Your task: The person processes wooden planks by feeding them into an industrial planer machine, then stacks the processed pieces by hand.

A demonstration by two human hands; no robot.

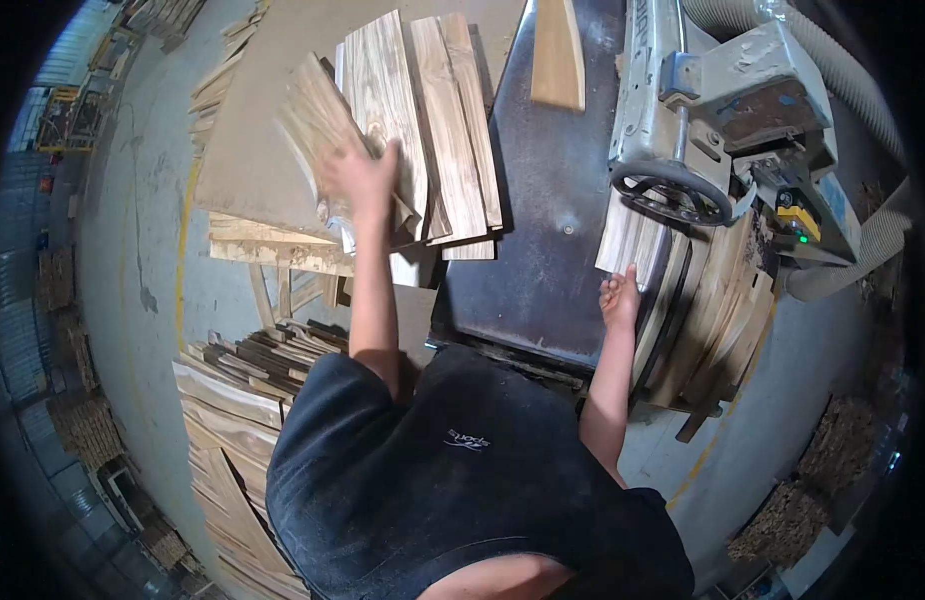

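My left hand (361,182) is over a wooden board (318,115) that lies slanted across the left side of a stack. Its thumb stands apart and its fingers are spread, blurred by motion like the board's left edge. My right hand (621,298) has curled fingers at the near end of a pale board (631,235), its thumb up against that end. The board's far part is hidden beneath the handwheel (673,195) of a machine. Pale grained boards (388,90) lie beside my left hand.
A dark metal machine table (533,200) stands ahead, with a single board (558,55) at its far end. More boards (718,300) are stacked right of it. At lower left is a large pile of boards (223,420). A ribbed hose (843,70) curves at upper right.
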